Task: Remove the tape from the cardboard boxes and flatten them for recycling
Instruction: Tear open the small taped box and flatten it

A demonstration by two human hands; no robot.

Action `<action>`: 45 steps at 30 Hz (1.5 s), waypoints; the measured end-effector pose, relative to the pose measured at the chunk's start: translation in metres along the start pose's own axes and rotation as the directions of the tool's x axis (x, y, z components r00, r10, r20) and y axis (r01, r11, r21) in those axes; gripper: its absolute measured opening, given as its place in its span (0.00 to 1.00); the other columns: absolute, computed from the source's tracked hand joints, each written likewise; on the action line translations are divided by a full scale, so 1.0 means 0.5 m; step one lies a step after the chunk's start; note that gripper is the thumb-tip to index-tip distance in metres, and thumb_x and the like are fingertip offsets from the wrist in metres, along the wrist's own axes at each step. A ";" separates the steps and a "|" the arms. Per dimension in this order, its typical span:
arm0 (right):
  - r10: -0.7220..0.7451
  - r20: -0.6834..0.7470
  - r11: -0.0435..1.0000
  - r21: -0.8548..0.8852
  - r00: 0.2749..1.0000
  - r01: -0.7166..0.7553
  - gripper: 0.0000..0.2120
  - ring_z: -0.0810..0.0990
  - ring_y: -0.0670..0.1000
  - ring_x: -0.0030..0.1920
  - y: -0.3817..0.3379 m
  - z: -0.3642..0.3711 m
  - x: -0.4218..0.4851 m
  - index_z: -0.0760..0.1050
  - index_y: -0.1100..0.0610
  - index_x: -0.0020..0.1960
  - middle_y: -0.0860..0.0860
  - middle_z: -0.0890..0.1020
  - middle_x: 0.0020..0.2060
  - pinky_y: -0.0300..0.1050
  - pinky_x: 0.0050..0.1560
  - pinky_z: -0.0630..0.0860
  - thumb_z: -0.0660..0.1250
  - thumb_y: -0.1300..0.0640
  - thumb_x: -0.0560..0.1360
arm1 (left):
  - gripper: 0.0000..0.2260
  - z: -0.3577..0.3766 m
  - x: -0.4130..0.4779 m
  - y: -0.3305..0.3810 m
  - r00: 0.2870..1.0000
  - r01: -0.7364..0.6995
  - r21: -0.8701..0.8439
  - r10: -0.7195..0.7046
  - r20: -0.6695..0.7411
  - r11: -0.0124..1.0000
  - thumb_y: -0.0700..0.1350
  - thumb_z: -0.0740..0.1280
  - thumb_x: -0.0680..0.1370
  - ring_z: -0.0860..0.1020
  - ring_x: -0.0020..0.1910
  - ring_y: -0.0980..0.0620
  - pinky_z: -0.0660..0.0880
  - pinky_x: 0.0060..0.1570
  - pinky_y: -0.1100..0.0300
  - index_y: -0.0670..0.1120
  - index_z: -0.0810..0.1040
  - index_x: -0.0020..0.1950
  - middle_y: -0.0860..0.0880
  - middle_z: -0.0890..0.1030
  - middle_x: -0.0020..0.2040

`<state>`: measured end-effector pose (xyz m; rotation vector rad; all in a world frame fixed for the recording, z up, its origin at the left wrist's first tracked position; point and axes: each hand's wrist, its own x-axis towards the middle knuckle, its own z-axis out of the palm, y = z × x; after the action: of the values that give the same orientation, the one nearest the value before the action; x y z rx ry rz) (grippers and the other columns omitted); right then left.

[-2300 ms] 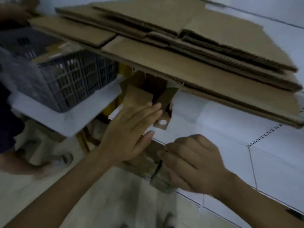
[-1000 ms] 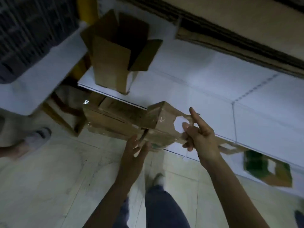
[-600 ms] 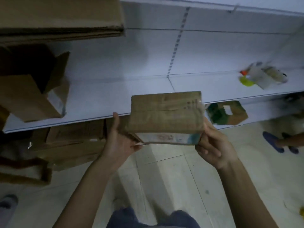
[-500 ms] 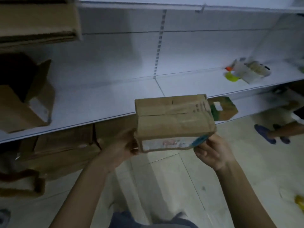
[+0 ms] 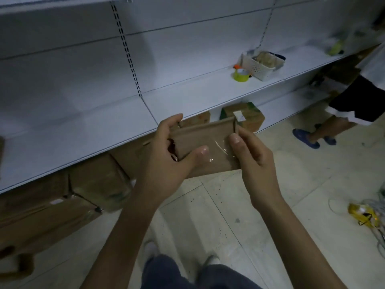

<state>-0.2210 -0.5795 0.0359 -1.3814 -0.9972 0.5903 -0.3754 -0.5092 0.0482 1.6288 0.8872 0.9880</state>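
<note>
Small cardboard box (image 5: 205, 148) is up in both hands, chest height, over the floor just in front of the white shelf (image 5: 87, 130). Roughly centre frame.

Left hand (image 5: 166, 161) is clamped on the 9 o'clock end: fingers wrapped over the far side, thumb pressed flat on the near face. That's the anchor, keeps the box from twisting while the other hand works.

Right hand (image 5: 253, 159) is on the 3 o'clock end, thumb tip planted on the near face right at the edge of the clear tape (image 5: 219, 150), fingers curled behind. Closed on the box, not yet pinching anything loose. Reads as hunting for a tape edge to lift with the nail.

Tape is glossy, runs across the near face. Can't tell where it ends or whether a corner is already up.

Box is held face toward me so the shine shows the tape.

Judgement: early in this box. Tape on, box not flattened.

More boxes (image 5: 62, 207) sit under the shelf at 8 o'clock. A green-printed box (image 5: 248, 115) is just beyond mine at 1 o'clock. Tape roll (image 5: 241, 74) and white basket (image 5: 258, 66) are on the shelf further out at 1 o'clock. Another person's legs (image 5: 333, 124) at 3 o'clock, well clear.
</note>
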 end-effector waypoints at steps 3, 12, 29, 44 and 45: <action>0.012 -0.124 1.000 -0.023 0.992 -0.015 0.10 0.80 0.38 0.47 0.014 -0.025 0.017 0.78 0.43 0.52 0.34 0.82 0.44 0.29 0.43 0.74 0.59 0.53 0.81 | 0.32 0.022 0.004 0.009 0.997 0.008 -0.057 -0.003 0.078 0.998 0.46 0.71 0.73 0.80 0.46 0.58 0.78 0.41 0.67 0.65 0.61 0.71 0.56 0.79 0.47; 0.015 -0.305 0.979 -0.191 0.952 -0.076 0.12 0.78 0.36 0.35 0.053 -0.045 0.121 0.76 0.37 0.43 0.34 0.79 0.30 0.28 0.34 0.71 0.62 0.54 0.79 | 0.25 0.117 0.037 -0.018 0.998 -0.061 -0.294 0.057 -0.021 0.954 0.34 0.65 0.73 0.80 0.54 0.53 0.78 0.49 0.62 0.55 0.68 0.66 0.51 0.80 0.55; -0.132 -0.213 0.862 -0.508 0.968 0.005 0.11 0.79 0.47 0.37 0.144 -0.082 0.611 0.83 0.53 0.51 0.47 0.81 0.33 0.49 0.39 0.77 0.62 0.53 0.79 | 0.28 0.187 0.548 -0.143 0.821 0.454 -0.415 -0.189 0.539 0.788 0.62 0.79 0.59 0.83 0.39 0.62 0.77 0.37 0.69 0.50 0.82 0.54 0.59 0.85 0.41; -0.537 -0.060 0.738 -0.516 0.841 0.435 0.10 0.80 0.53 0.54 0.248 -0.146 0.929 0.80 0.62 0.55 0.55 0.82 0.53 0.46 0.56 0.75 0.70 0.60 0.75 | 0.03 0.386 0.814 -0.155 0.864 0.400 -0.654 -0.503 0.035 0.642 0.39 0.66 0.76 0.82 0.32 0.61 0.76 0.31 0.69 0.44 0.78 0.44 0.52 0.83 0.34; -0.582 0.040 0.693 -0.498 0.812 0.522 0.09 0.80 0.55 0.53 0.262 -0.157 0.948 0.81 0.62 0.53 0.56 0.83 0.51 0.50 0.55 0.76 0.70 0.60 0.75 | 0.04 0.405 0.829 -0.148 0.858 0.377 -0.671 -0.513 -0.007 0.639 0.38 0.63 0.78 0.81 0.33 0.62 0.77 0.32 0.69 0.45 0.77 0.45 0.55 0.83 0.33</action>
<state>0.1052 -0.2035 0.0254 -1.4199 -1.4517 -0.2301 -0.0316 -0.1942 0.0181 0.6624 0.8851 0.9579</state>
